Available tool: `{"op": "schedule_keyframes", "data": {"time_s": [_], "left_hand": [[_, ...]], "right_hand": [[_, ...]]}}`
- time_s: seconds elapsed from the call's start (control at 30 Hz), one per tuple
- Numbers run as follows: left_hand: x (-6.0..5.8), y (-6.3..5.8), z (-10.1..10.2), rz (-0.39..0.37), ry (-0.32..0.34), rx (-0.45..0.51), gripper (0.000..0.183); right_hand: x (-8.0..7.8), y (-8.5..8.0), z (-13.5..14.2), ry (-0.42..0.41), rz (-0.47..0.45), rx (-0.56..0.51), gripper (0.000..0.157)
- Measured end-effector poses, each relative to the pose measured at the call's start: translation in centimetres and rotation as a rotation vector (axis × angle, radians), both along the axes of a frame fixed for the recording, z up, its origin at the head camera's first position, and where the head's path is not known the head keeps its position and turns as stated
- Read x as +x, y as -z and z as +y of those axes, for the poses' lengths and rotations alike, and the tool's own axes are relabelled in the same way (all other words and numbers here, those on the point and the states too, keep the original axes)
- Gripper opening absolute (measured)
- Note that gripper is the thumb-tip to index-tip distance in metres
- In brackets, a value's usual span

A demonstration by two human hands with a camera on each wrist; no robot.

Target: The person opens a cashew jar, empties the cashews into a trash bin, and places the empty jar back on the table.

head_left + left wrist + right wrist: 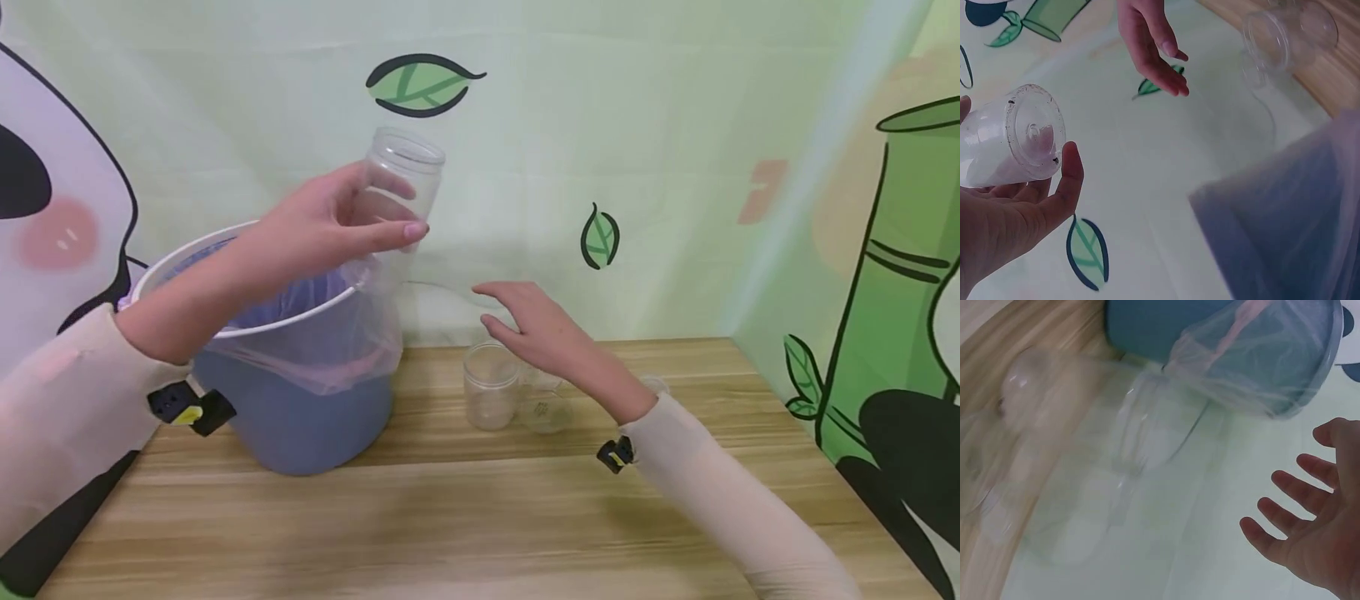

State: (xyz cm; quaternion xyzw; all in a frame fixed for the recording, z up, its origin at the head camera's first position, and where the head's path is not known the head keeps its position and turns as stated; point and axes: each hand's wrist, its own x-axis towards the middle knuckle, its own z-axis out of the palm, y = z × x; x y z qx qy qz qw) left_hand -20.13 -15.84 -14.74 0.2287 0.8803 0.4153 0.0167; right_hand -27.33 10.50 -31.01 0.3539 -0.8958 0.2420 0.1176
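Note:
My left hand (330, 217) holds a clear plastic jar (411, 171) up beside the bin's right rim, fingers and thumb curled round its side. The jar has no lid on, and its mouth points upward with a slight tilt. Its round base (1036, 132), with a few dark specks, shows in the left wrist view. My right hand (543, 329) hovers over the table with its fingers spread and relaxed, holding nothing. Just under it stands another clear jar (491, 396), and a further clear jar (546, 413) lies on its side next to that one.
A blue bin (315, 429) with a white rim and a translucent bag (352, 354) folded over its edge stands at the left on the wooden table (450, 517). Another clear object (655, 384) is partly hidden behind my right forearm. A printed cloth backdrop (510, 167) hangs right behind.

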Motion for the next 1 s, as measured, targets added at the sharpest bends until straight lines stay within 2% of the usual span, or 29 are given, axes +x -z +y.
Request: {"op": "schedule_keyframes", "data": {"time_s": [0.17,0.3,0.57,0.7,1.0], "left_hand": [[1.1,1.0,1.4,-0.008,0.063,0.030,0.059],[1.3,2.3,2.0,-0.012,0.108,0.057,0.058],[0.9,5.9,3.2,-0.052,0.174,0.079,0.063],[0.8,7.6,3.6,-0.082,0.188,0.121,0.059],[0.3,10.2,5.2,-0.087,0.234,0.238,0.054]], "right_hand": [[0.7,0.8,2.7,0.052,0.013,-0.009,0.042],[1.3,1.5,4.2,0.077,0.010,-0.005,0.041],[2.0,2.9,6.8,0.120,-0.003,0.001,0.044],[2.1,3.7,8.0,0.132,-0.019,0.000,0.045],[2.0,5.8,10.8,0.193,-0.035,0.041,0.041]]}}
